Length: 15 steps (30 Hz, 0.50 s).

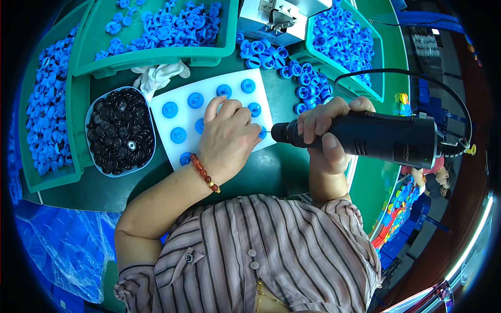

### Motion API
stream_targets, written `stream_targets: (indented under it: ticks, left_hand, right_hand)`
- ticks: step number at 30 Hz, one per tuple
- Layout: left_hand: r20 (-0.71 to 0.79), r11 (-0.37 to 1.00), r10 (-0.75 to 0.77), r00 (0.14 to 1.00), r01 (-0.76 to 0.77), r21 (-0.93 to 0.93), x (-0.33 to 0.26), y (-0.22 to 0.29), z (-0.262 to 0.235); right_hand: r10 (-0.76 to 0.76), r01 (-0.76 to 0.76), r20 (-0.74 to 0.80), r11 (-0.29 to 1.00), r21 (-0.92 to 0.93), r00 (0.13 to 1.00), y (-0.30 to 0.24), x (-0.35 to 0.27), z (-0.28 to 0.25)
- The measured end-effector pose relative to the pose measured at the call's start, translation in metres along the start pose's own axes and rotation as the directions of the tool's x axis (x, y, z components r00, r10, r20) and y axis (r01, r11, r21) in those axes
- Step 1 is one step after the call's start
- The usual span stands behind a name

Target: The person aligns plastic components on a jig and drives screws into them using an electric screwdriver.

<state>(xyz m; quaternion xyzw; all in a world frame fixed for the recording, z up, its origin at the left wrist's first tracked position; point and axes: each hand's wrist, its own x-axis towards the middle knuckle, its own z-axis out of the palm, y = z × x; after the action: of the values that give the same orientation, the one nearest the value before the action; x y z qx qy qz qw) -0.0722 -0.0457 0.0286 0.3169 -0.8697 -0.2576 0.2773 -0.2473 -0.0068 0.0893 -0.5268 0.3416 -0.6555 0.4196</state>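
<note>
A white board with rows of round blue plastic parts lies on the green table. My left hand rests palm down over it, fingers curled, covering some of the parts. Its thumb side is closed against a blue part at the board's right edge; the exact fingertip contact is partly hidden. Wrapped around a black electric screwdriver, my right hand holds it nearly level. The tool's thin bit points left and meets that same blue part.
A white tub of black round pieces stands left of the board. Green bins of blue parts line the left, back and back right. Loose blue rings lie behind the board, near a metal device and white cloth. A cable loops from the screwdriver.
</note>
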Motion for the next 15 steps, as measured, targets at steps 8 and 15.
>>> stream_targets:
  ticks: [8, 15]
  left_hand:
    - [0.018, 0.998, 0.055, 0.998, -0.055, -0.024, 0.006, 0.004, -0.004]
    - [-0.06, 0.963, 0.225, 0.972, -0.232, -0.137, 0.009, 0.015, -0.021]
  right_hand:
    - [-0.059, 0.022, -0.356, 0.994, -0.107, 0.933, -0.055, -0.006, -0.031]
    - [-0.15, -0.347, -0.644, 0.739, -0.578, 0.75, -0.128, -0.061, -0.113]
